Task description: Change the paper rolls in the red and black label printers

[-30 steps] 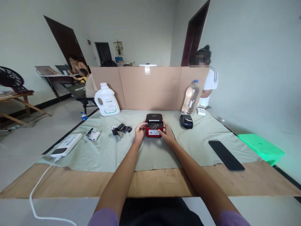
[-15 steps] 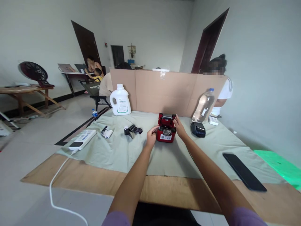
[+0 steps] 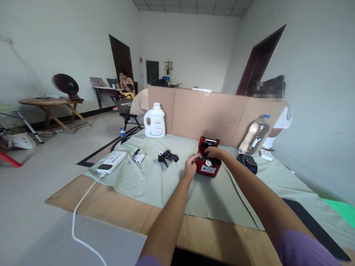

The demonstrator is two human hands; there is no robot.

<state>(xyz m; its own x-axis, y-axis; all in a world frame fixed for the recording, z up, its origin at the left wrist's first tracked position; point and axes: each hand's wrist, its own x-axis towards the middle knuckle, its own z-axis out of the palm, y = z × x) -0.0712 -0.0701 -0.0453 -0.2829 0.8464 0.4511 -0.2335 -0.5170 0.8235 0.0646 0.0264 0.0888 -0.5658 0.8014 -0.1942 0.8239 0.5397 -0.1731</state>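
Tabletop (image 3: 133,207) under green cloth | cardboard screen (image 3: 210,114) at 12 o'clock | red label printer (image 3: 208,162) centre, lid up | right hand (image 3: 213,152) fingers curled into its open top | left hand (image 3: 190,168) grips its 9 o'clock side.
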